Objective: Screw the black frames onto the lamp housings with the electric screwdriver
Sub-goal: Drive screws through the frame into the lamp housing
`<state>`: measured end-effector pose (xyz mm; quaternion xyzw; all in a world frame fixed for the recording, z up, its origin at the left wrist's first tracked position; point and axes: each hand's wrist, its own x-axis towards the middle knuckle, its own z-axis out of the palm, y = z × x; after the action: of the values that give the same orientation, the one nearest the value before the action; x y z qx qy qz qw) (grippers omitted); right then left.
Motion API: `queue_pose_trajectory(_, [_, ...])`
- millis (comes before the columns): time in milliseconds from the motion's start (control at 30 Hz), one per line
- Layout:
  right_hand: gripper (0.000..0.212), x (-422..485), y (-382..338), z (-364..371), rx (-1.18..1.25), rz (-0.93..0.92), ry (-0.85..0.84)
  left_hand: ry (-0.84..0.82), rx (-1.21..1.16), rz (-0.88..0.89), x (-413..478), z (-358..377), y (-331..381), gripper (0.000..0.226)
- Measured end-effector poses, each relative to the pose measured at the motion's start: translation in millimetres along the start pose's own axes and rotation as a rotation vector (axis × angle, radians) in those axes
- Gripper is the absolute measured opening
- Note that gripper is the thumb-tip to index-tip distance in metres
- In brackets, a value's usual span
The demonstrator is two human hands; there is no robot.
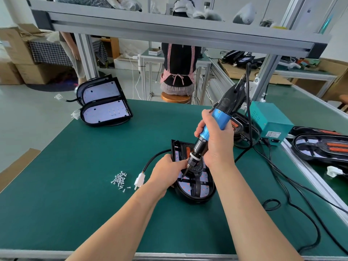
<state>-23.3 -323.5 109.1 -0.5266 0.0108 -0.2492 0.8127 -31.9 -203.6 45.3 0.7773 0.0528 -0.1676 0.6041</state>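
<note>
1. While the right hand (216, 146) wraps its fingers and thumb round the blue barrel of the electric screwdriver (218, 117), the tool leans up and away to the right, with its bit (183, 175) pointing down at the lamp.
2. The left hand (165, 172) curls over the left edge of the lamp housing (190, 199), its fingertips just beside the bit. Whether they also pinch a screw there is too small to tell.
3. The housing lies face up on the green counter (75, 185), near the middle and close to the person. The black frame (196, 187) sits on top of it, its bars crossing the pale LED board.
4. The housing looks like stiff moulded plastic, light enough to slide or tip under the driver's push, so gripping its rim close to the screw point seems the right hold.
5. The LED board is probably the fragile part, and a slipped bit could scratch it. Hands belong on the black rim, not on the board.
6. The screwdriver is likely the heavier item, and its cord pulls from the top, so a full grip low on the barrel suits it.
7. The loose screws (119, 179) lie in a small heap on the counter to the left of the housing. They are tiny, likely to roll, and best picked up singly with the fingertips.
8. The housing's black cable (154, 157) ends in a white connector (139, 180) between the heap and the left wrist.
9. Two more lamps (105, 102) stand stacked at the far left corner, and a teal power box (269, 119) sits on the right.
</note>
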Motion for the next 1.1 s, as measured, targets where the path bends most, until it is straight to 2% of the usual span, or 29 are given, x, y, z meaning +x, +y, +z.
queue_pose_trajectory(400, [0.015, -18, -3, 16, -0.116, -0.144, -0.125, 0.017, -0.003, -0.013, 5, 1, -3, 0.049])
queue_pose_trajectory(533, [0.017, -23, 0, 20, -0.100, -0.174, -0.141, 0.044, 0.018, -0.012, 8, 1, -5, 0.035])
queue_pose_trajectory(733, [0.017, -21, -1, 17, -0.095, -0.149, -0.147, 0.072, 0.001, -0.012, 11, 3, -7, 0.050])
queue_pose_trajectory(967, [0.015, -19, 2, 18, -0.098, -0.106, -0.271, 0.097, 0.046, -0.003, 21, 2, -16, 0.012])
queue_pose_trajectory(1033, [0.016, -20, 2, 17, -0.099, -0.089, -0.277, 0.094, 0.051, -0.003, 20, 1, -17, 0.016])
queue_pose_trajectory(1100, [0.020, -19, -1, 12, -0.057, -0.067, -0.277, 0.085, 0.058, 0.006, 17, 2, -14, 0.030])
